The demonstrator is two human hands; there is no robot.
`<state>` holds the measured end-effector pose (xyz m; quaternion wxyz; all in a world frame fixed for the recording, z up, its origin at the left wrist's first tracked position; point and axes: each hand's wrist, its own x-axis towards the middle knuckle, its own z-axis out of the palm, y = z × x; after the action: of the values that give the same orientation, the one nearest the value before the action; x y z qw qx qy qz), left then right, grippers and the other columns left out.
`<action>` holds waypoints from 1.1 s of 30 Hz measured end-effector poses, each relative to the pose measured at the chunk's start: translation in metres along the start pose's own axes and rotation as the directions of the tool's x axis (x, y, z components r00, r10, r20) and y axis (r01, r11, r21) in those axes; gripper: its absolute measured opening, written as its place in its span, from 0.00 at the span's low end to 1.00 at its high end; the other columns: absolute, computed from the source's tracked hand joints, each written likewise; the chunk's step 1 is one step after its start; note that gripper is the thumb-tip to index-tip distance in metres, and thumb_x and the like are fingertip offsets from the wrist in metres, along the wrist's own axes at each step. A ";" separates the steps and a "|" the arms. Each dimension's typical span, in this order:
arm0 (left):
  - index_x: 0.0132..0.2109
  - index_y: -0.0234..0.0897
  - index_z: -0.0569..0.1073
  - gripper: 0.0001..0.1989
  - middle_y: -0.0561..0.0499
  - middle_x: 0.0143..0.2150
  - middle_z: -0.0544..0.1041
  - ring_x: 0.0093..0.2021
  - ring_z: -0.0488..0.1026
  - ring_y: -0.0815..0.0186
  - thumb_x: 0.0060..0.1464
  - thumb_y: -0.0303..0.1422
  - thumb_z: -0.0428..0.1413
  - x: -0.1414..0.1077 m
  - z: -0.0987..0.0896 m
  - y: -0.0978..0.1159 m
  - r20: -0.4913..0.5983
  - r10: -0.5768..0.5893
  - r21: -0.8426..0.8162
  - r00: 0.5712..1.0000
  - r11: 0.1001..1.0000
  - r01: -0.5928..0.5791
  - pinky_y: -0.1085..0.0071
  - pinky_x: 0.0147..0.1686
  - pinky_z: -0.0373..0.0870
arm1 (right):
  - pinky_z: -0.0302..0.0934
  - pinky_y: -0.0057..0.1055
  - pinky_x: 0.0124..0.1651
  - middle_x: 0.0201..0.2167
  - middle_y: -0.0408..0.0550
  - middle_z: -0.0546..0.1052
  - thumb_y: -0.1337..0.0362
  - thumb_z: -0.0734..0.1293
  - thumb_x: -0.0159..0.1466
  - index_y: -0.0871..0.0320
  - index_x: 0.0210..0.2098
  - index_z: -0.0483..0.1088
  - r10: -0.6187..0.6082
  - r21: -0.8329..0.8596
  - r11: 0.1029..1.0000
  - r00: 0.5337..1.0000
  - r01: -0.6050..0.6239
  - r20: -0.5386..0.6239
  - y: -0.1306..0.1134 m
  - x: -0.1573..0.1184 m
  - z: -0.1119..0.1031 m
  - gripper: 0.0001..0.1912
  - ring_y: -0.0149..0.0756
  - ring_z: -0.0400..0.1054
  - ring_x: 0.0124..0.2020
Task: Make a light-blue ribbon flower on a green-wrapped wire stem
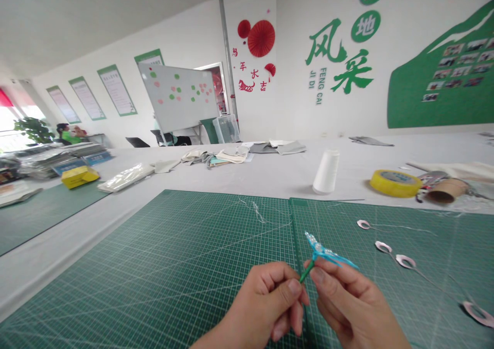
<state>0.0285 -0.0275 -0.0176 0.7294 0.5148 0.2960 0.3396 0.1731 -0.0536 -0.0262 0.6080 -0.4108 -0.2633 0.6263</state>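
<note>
Person: someone in green [69,135] sits far off, left of and well beyond the beaded piece.
Yellow pack: a yellow pack [79,177] lies far left of the beaded piece, on the edge of another green mat [42,212].
Clear packet: a glossy packet [127,177] lies on the pale worktop [278,171], left of and beyond the beaded piece.
Left mat: a green gridded mat [173,251] spreads left of the beaded piece.
Cloths: grey and cream cloths [233,155] lie heaped beyond the beaded piece, to its left.
Threads: loose white threads [258,212] lie on the left mat, beyond the beaded piece and left of it.
Left hand: the left hand [268,302] has its grip closed on the lower end of the green stem [306,271].
Beaded piece: blue, with clear beads [318,247], it sits atop the tilted stem, held above the mats.
Cone: a white cone [326,173] stands beyond the beaded piece.
Right hand: the right hand [349,300] has its grip closed on the stem's upper end, just under the beaded piece.
Tape: a yellow roll [395,182] lies beyond the beaded piece, to its right.
Rings: four pale rings [414,261] with thin tails lie on the right mat [339,215], right of the beaded piece.
</note>
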 end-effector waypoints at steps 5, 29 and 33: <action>0.29 0.34 0.68 0.18 0.58 0.16 0.68 0.09 0.50 0.80 0.54 0.46 0.55 0.000 0.000 0.000 0.035 0.003 -0.004 0.999 1.000 -0.003 0.80 0.09 0.43 | 0.37 0.21 0.18 0.12 0.32 0.55 0.55 0.79 0.47 0.56 0.26 0.77 0.005 -0.005 1.000 1.000 -0.005 -0.001 -0.001 0.000 0.002 0.13 0.20 0.39 0.15; 0.31 0.34 0.68 0.21 0.57 0.17 0.68 0.09 0.53 0.80 0.55 0.50 0.52 0.001 -0.002 -0.006 0.130 -0.015 -0.011 0.991 1.000 0.017 0.82 0.08 0.45 | 0.61 0.21 0.25 0.16 0.39 0.69 0.55 0.78 0.48 0.56 0.25 0.77 0.038 -0.011 0.999 0.999 -0.038 0.035 0.000 0.000 -0.002 0.12 0.26 0.61 0.20; 0.35 0.34 0.66 0.20 0.56 0.19 0.71 0.09 0.55 0.80 0.54 0.49 0.55 0.001 -0.001 -0.007 0.081 -0.007 0.039 0.997 0.999 0.004 0.84 0.08 0.48 | 0.52 0.19 0.20 0.15 0.36 0.64 0.57 0.78 0.49 0.55 0.26 0.78 0.008 -0.025 1.000 0.999 -0.007 0.040 0.002 0.001 -0.003 0.11 0.21 0.48 0.16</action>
<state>0.0297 -0.0283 -0.0249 0.7316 0.5415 0.2741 0.3107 0.1744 -0.0534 -0.0291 0.5950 -0.4066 -0.2816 0.6335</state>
